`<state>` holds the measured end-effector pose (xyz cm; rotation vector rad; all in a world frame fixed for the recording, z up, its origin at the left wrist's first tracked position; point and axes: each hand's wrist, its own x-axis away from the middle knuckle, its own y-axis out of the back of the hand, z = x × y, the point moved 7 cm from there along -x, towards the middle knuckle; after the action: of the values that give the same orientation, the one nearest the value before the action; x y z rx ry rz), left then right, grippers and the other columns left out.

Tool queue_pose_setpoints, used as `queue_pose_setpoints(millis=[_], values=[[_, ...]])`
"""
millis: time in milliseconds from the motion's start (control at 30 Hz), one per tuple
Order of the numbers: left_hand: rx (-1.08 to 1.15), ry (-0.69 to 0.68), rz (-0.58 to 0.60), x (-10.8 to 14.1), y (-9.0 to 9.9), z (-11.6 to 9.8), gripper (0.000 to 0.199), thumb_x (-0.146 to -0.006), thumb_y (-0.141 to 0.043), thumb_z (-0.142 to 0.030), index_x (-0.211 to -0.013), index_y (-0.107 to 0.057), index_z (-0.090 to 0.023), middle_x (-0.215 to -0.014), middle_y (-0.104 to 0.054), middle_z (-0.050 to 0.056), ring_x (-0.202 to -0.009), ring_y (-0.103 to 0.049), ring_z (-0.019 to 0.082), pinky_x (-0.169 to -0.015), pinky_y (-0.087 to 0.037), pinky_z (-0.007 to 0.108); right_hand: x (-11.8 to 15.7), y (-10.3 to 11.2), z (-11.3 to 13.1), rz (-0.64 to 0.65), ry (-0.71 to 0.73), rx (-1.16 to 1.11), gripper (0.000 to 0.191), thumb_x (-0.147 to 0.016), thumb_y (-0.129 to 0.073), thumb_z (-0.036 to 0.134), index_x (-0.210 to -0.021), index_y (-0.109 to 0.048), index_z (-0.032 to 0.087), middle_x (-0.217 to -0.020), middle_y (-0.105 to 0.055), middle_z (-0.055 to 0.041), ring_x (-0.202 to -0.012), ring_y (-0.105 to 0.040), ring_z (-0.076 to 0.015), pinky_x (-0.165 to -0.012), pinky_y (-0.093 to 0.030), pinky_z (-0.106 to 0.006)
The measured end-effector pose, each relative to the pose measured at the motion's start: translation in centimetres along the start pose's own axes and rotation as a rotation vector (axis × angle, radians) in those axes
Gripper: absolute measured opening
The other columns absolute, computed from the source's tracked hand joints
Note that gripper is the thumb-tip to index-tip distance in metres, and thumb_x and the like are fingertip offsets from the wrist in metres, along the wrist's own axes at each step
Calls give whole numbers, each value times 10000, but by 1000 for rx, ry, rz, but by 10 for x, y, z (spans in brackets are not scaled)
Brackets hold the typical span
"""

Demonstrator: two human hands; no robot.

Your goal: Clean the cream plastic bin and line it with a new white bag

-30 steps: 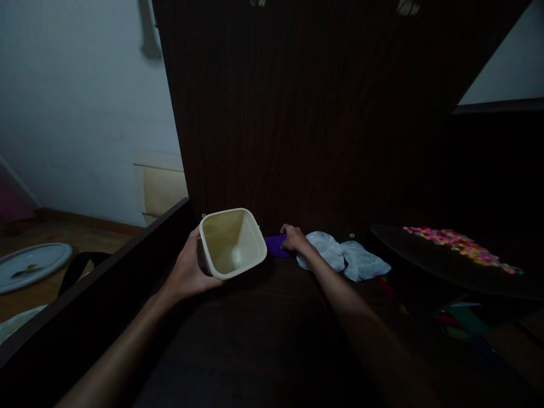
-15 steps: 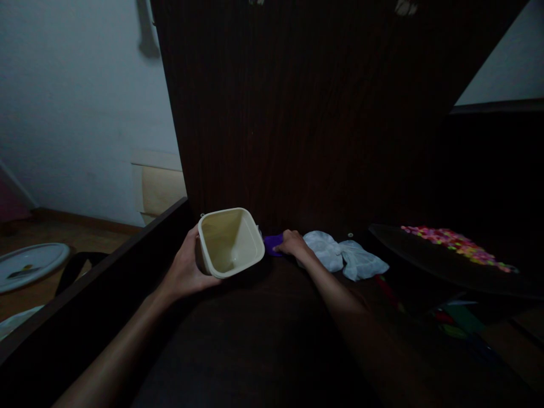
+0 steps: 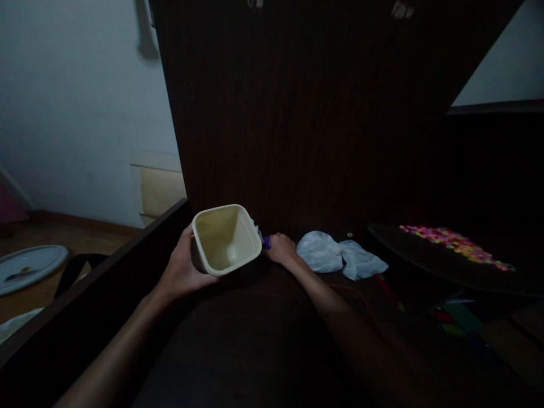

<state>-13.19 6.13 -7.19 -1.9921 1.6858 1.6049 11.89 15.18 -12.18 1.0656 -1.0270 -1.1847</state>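
My left hand [image 3: 185, 266] grips a cream square-mouthed plastic container [image 3: 249, 253] by its left side. The container is tilted so that its mouth faces me, and I see only bare walls and base inside. Just to its right, my right hand [image 3: 280, 249] is closed over a small purple thing [image 3: 266, 242] whose kind I cannot make out, as the fingers hide most of it. A pale bit of something [image 3: 256, 226] shows behind the container's right rim. Right of that hand lies a knotted white plastic bag [image 3: 321, 252] on the dark wooden surface [image 3: 238, 340].
A tall dark panel [image 3: 297, 124] rises behind, and a dark raised side board [image 3: 106, 283] runs along the left. On the right is a dark curved piece [image 3: 408, 258] with bright pink and yellow bits [image 3: 454, 243]. Below it lie small coloured items [image 3: 463, 317] in shadow.
My right hand has moved left, towards the container, and now covers more of the purple thing. The container has shifted slightly left and up in my left hand.
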Motion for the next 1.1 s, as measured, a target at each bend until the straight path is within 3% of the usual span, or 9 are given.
queue_pose_setpoints(millis=[400,733,1100], values=[[3,20,-21,-1,1,0,1133,-574,-918,-507,-1493,-338,-188,-1431,-555,181,-1285,-597,409,-1079,-505,592,-14,9,-37,40,-15,-196,249,-977,-652,348,-1155,-673,176,-1177,-681,-70,-1024,-677,-219,-869,-583,-395],[32,86,0,-1,0,3,1142,-559,-925,-523,-1490,-347,-202,-1431,-554,181,-1290,-590,409,-1090,-491,605,-16,12,-48,8,-40,-326,272,-973,-656,350,-1166,-667,158,-1175,-681,-71,-1009,-680,-222,-852,-589,-398],[20,45,10,-1,-2,1,1139,-575,-918,-516,-1499,-337,-190,-1439,-546,183,-1292,-592,402,-1086,-502,580,-19,19,-49,-157,19,-342,279,-990,-634,338,-1200,-645,156,-1177,-678,-83,-1016,-678,-215,-879,-584,-424]])
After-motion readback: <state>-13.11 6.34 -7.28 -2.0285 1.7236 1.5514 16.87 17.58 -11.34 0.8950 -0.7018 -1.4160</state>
